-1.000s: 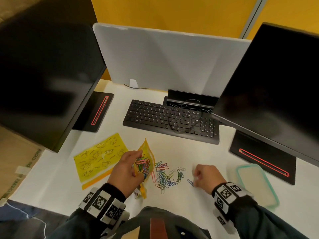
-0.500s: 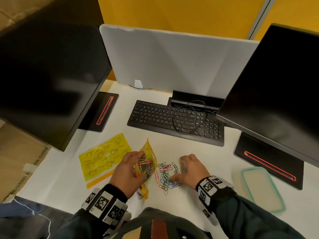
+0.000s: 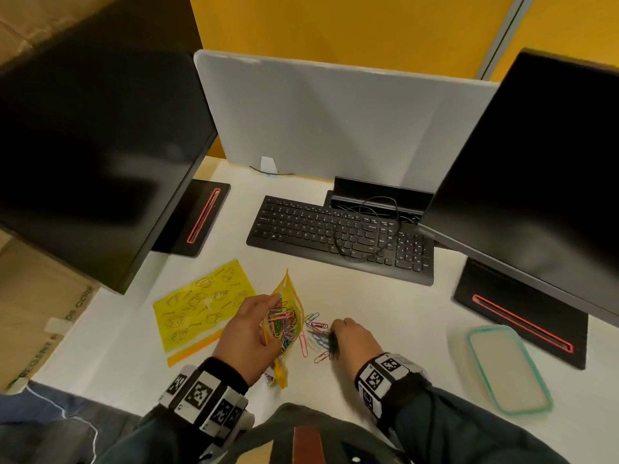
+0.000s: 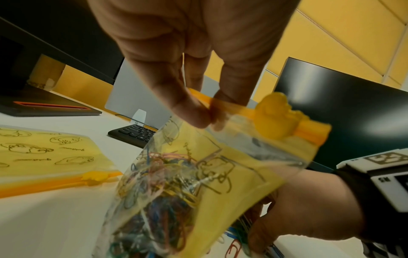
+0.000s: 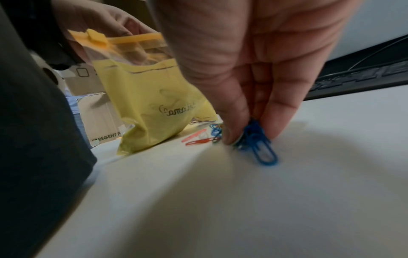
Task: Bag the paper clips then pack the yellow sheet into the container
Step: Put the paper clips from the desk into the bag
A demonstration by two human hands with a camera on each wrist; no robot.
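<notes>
Here, a white table (image 3: 385, 316) under two dark monitors (image 3: 100, 155), with a black keyboard (image 3: 335, 236) at the back. At the right edge, a clear container (image 3: 502, 366) with a teal-rimmed lid, well apart from the rest. To the left, lying flat, a yellow sheet (image 3: 201, 303) printed with line drawings. Just right of it, a yellow zip bag (image 3: 284, 326) stuffed with coloured clips, pinched near its orange zip strip by the left hand (image 3: 248, 339), bottom edge resting on the table. Beside the bag, loose paper clips (image 3: 315, 333) scattered on the table. Over them, the right hand (image 3: 351, 339), thumb and fingertips (image 5: 234, 136) closed on a blue clip (image 5: 258, 141) touching the table.
</notes>
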